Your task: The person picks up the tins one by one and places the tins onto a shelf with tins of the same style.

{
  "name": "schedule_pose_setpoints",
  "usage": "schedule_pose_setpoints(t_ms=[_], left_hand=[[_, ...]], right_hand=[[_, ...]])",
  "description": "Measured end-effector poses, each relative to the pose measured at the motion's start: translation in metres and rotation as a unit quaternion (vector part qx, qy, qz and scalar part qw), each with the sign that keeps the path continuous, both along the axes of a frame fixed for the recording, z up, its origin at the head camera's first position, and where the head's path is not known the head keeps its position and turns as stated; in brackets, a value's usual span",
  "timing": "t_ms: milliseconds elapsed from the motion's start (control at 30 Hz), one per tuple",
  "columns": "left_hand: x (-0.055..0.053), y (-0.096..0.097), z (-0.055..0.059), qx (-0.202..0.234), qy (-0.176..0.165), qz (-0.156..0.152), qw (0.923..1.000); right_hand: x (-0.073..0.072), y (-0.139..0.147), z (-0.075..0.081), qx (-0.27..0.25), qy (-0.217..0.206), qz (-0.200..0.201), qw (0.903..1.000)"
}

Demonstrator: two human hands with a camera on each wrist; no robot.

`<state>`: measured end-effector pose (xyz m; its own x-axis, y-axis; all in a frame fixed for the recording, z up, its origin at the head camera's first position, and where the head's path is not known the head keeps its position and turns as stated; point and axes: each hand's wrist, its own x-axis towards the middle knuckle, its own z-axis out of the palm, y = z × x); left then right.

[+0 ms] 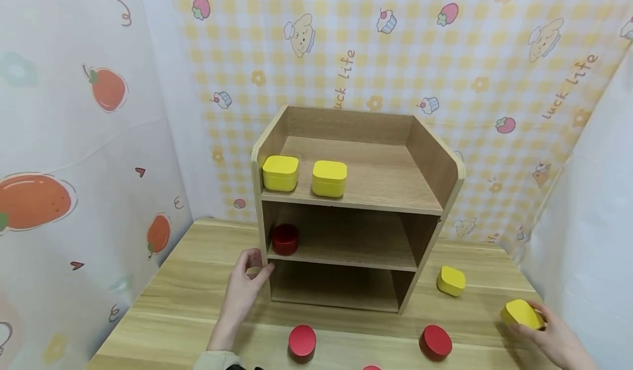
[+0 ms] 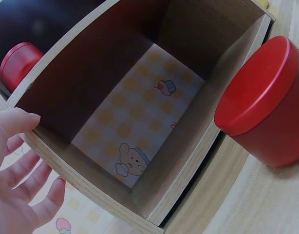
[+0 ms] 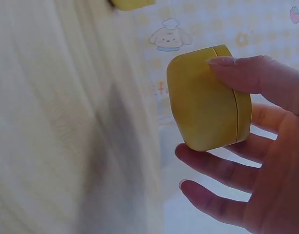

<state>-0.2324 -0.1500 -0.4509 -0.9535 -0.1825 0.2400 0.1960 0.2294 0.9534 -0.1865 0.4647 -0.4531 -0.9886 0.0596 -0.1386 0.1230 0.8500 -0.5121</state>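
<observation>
At the right edge of the head view, my right hand (image 1: 554, 331) grips a yellow rounded-square box (image 1: 521, 314) with a lid seam. In the right wrist view, thumb and fingers pinch this box (image 3: 203, 100), held tilted above the tabletop. My left hand (image 1: 245, 285) holds the left side panel of a wooden shelf (image 1: 341, 260), thumb at the front edge and fingers along the outer side. On the middle level, near that panel, stands a red round tin (image 1: 285, 239). Two yellow boxes, one in the left corner (image 1: 280, 173) and another (image 1: 329, 178) beside it, sit on the top level.
Another yellow box (image 1: 451, 281) lies on the wooden table (image 1: 207, 265) right of the shelf. In front are red round tins, one near the middle (image 1: 302, 342) and one further right (image 1: 436, 342). A third red tin (image 1: 372, 368) is cut off below. Patterned cloth (image 1: 316, 62) hangs behind.
</observation>
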Motion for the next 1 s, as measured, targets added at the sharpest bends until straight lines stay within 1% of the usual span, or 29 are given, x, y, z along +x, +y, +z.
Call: schedule_pose_setpoints(t_ms=[200,267,500,600,733,867,1000], left_hand=[[0.001,-0.001,0.0,0.003,-0.007,-0.002,1.0],[0.0,0.0,0.0,0.003,-0.006,-0.005,1.0],[0.0,0.0,0.001,0.014,-0.004,-0.009,0.9999],[0.0,0.0,0.001,0.013,-0.003,-0.01,0.9999],[0.0,0.001,0.001,0.012,-0.004,-0.011,0.9999],[0.0,0.001,0.002,0.01,-0.005,-0.01,0.9999],[0.001,0.001,0.003,0.009,-0.006,-0.01,0.9999]], right_hand=[[0.002,-0.012,0.014,0.018,0.025,0.002,0.9995],[0.002,-0.017,0.019,0.016,0.034,0.001,0.9993],[0.001,-0.031,0.037,-0.005,0.04,-0.02,0.999],[0.002,-0.037,0.044,0.001,0.057,-0.02,0.9981],[0.002,-0.047,0.053,0.013,0.08,-0.011,0.9966],[0.003,-0.059,0.061,0.012,0.101,0.002,0.9948],[0.003,-0.071,0.067,0.015,0.137,0.016,0.9903]])
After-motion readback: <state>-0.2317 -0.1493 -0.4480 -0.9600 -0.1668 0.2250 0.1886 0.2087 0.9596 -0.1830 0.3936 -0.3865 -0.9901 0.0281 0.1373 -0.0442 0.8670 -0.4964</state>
